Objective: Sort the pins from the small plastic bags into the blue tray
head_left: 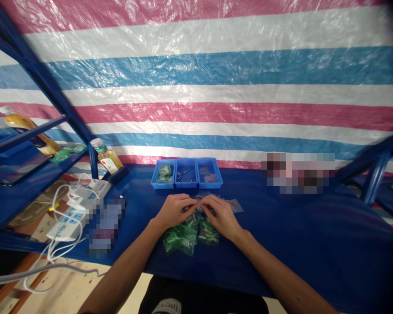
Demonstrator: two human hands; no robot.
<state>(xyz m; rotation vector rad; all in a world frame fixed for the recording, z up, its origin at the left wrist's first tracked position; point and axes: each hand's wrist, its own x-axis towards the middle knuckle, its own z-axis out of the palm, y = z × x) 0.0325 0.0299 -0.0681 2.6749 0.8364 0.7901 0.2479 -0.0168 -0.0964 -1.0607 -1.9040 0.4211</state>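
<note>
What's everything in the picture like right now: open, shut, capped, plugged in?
Left hand: fingertips pinched; any tiny thing held is unclear
Right hand: pinched likewise
Left blue bin: open, partly filled
Middle blue bin: open, partly filled
Right blue bin: open, partly filled
Green plastic packets: bunched; sealing unclear
Orange-yellow bottle: capped
Pale-yellow bottle: capped
White power strips: plugged into

This looks like a workshop or packing station: a blue workbench [288, 257] stands within a blue metal frame [29, 65], backed by striped plastic sheeting [216, 69], with a row of blue trays [186, 186] holding small items and green packets [180, 239] heaped nearer the bench's front edge. Power strips [63, 229] with tangled white cables [50, 250] and a drink bottle [108, 160] at the left suit a working station; the trays' contents show too small to settle which trade it is.
</note>
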